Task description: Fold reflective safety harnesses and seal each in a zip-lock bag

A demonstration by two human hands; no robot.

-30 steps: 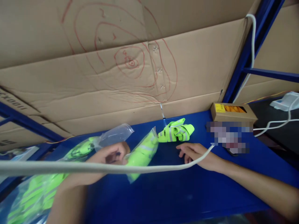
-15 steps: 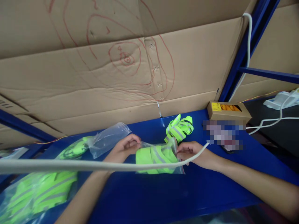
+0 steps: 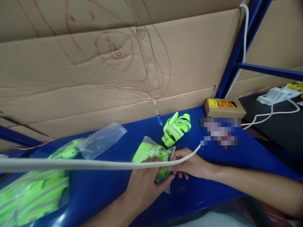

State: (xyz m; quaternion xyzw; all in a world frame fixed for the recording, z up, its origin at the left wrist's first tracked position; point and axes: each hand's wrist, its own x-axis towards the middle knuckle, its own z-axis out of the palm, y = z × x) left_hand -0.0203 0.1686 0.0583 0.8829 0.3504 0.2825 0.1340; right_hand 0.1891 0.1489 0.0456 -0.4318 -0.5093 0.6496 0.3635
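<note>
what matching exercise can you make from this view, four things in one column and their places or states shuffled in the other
1. loose reflective straps
2. white cable
3. bagged reflective straps
4. cardboard box

A. touched by the left hand and right hand
B. near the blue post, with a yellow label
C. bunched on the blue table, beyond the hands
D. stretched across the view

Pairs: 1-C, 2-D, 3-A, 4-B

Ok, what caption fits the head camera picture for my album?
Left hand and right hand on a clear bag of neon-green straps, a loose green bundle behind, on a blue table.
</note>
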